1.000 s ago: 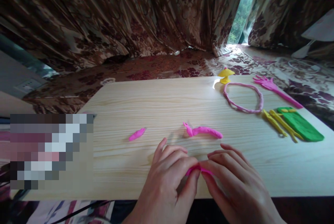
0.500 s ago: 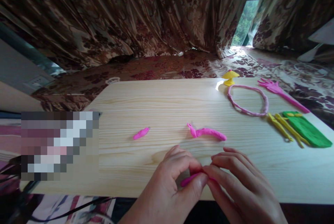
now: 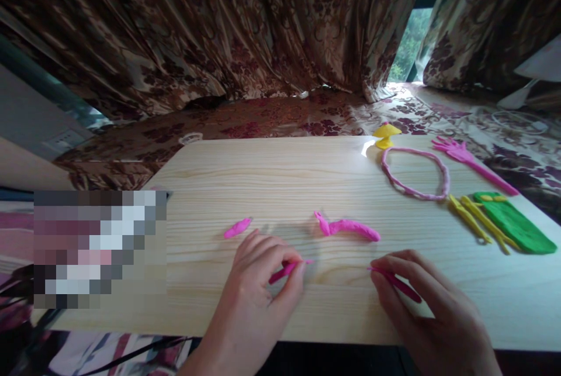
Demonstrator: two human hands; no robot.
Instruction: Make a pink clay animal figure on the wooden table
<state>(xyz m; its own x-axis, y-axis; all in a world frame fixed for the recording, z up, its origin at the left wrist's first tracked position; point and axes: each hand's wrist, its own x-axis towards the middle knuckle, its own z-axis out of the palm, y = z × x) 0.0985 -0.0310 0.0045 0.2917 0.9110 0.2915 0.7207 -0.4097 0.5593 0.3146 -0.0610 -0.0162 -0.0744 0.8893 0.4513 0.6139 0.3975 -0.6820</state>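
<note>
My left hand [image 3: 258, 282] pinches a thin pink clay strand [image 3: 284, 271] just above the wooden board [image 3: 307, 177]. My right hand [image 3: 421, 306] pinches a second thin pink clay strand [image 3: 397, 282] near the board's front edge. The two hands are apart, each with its own piece. Between and behind them lies a curved pink clay roll [image 3: 350, 228] with a small forked end. A small pink clay bit [image 3: 237, 227] lies to the left, close to my left hand.
At the right of the board lie a pink clay ring [image 3: 415, 172], a yellow mushroom-like shape [image 3: 385, 133], a pink hand-shaped stick [image 3: 473, 162], yellow clay strips [image 3: 475, 221] and a green clay slab [image 3: 517, 227]. Patterned curtains hang behind. A blurred patch sits at the left.
The hands were pressed together on one pink clay piece. They have pulled apart sideways, and each now holds a separate thin strand.
</note>
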